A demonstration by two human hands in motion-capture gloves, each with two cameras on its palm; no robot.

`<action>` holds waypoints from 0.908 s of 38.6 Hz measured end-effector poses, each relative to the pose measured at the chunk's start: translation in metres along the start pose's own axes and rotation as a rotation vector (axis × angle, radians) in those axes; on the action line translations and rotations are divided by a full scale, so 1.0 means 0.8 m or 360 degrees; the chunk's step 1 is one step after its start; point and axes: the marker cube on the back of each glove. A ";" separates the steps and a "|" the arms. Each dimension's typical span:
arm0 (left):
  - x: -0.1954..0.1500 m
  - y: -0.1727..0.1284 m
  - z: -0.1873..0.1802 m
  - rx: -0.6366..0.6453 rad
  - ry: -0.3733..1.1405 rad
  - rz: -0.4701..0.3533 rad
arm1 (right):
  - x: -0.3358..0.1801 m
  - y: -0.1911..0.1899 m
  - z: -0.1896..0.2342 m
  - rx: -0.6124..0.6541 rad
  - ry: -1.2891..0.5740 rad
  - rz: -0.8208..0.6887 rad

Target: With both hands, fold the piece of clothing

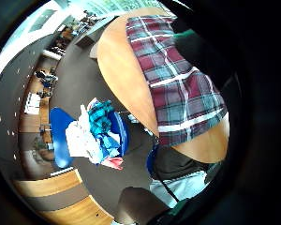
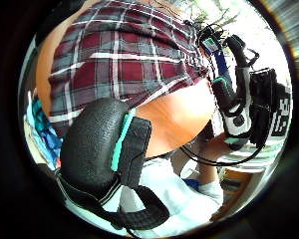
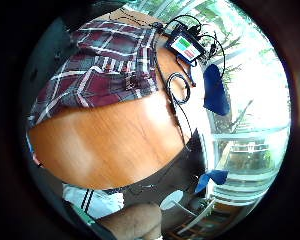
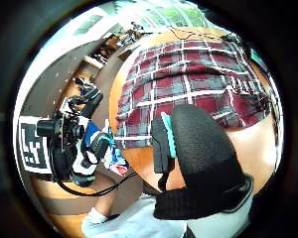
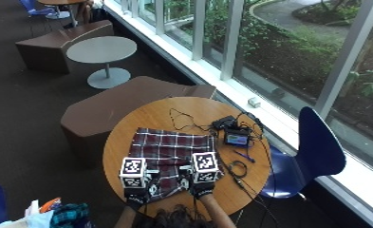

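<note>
A dark red and grey plaid garment (image 5: 173, 152) lies spread flat on the round wooden table (image 5: 167, 111). My left hand (image 5: 139, 194) hovers over the garment's near left corner. My right hand (image 5: 202, 188) hovers over its near right corner. Both palms look down on the cloth (image 2: 124, 55) (image 4: 188, 84) from a little way off, and neither hand holds any of it. A black gloved thumb (image 2: 99, 149) shows in the left thumb side view, and another thumb (image 4: 203, 153) in the right one. The garment's near edge (image 1: 187, 126) lies close to the table rim.
A small screen device (image 5: 237, 138), black cables (image 5: 237, 168) and a blue pen (image 5: 243, 156) lie on the table's right side. A blue chair (image 5: 319, 142) stands to the right. A heap of clothes (image 1: 96, 133) sits on another blue chair at my left. Brown benches (image 5: 129, 107) stand behind.
</note>
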 end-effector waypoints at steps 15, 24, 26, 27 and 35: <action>0.005 0.016 -0.019 -0.0031 0.0020 0.0009 | -0.003 0.002 -0.004 -0.0033 0.0019 -0.0019; 0.005 0.009 -0.008 0.0002 0.0015 0.0019 | 0.002 0.007 -0.006 -0.0022 0.0030 -0.0025; 0.006 0.011 -0.007 0.0006 0.0017 0.0015 | 0.005 0.008 -0.005 -0.0019 0.0038 -0.0023; 0.006 0.012 -0.005 0.0004 0.0017 0.0015 | 0.008 0.009 -0.003 -0.0018 0.0043 -0.0020; 0.004 0.023 0.034 -0.0106 -0.0015 0.0000 | 0.049 0.005 0.051 -0.0133 0.0104 0.0038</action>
